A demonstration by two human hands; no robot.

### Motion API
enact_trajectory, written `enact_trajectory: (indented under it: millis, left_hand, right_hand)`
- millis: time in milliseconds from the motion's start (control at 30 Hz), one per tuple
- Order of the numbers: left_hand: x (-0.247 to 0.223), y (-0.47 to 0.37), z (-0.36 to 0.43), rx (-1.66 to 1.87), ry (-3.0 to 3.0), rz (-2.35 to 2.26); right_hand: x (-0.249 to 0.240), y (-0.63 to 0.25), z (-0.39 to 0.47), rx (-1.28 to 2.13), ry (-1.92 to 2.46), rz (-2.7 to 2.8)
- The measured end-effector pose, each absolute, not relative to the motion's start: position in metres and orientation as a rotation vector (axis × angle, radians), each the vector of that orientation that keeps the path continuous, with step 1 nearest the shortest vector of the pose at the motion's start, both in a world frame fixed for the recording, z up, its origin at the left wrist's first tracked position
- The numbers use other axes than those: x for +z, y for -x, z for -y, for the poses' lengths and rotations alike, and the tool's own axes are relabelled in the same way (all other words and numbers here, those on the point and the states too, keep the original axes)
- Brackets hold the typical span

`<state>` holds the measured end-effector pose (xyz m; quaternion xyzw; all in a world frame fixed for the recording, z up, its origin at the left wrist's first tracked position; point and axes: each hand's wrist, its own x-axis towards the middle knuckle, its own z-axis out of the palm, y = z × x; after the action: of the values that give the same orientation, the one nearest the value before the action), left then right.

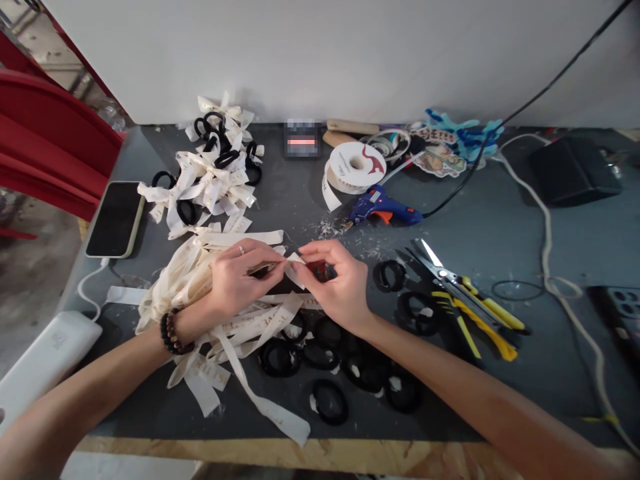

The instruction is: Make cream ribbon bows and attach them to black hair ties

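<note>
Near the middle of the table, my left hand (241, 277) and my right hand (336, 280) meet fingertip to fingertip. Both pinch a small piece of white ribbon (296, 261) between thumb and fingers. Under my left hand and wrist spreads a loose pile of cream printed ribbons (175, 277). Several black hair ties (330, 402), some with white bits on them, lie below my hands. Behind my left hand is a heap of ribbon bows with black ties (210, 180). A blue glue gun (383, 207) rests behind my right hand.
A ribbon spool (357, 164) stands behind the glue gun. Scissors (450, 277) and yellow-handled pliers (475, 320) lie right of my right hand. A phone (115, 220) and white power bank (55, 360) are at left. Cables and a black box (573, 172) occupy the right side.
</note>
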<state>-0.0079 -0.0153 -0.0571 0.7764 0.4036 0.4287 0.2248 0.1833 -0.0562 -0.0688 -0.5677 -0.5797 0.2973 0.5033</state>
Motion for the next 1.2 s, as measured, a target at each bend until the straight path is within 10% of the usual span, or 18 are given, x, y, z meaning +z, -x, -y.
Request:
enact_trajectory:
  millis: [1200]
  left_hand:
    - [-0.075,0.013,0.001,1.25,-2.181,-0.651]
  right_hand:
    - [-0.075,-0.189,0.053,0.668,1.249,1.481]
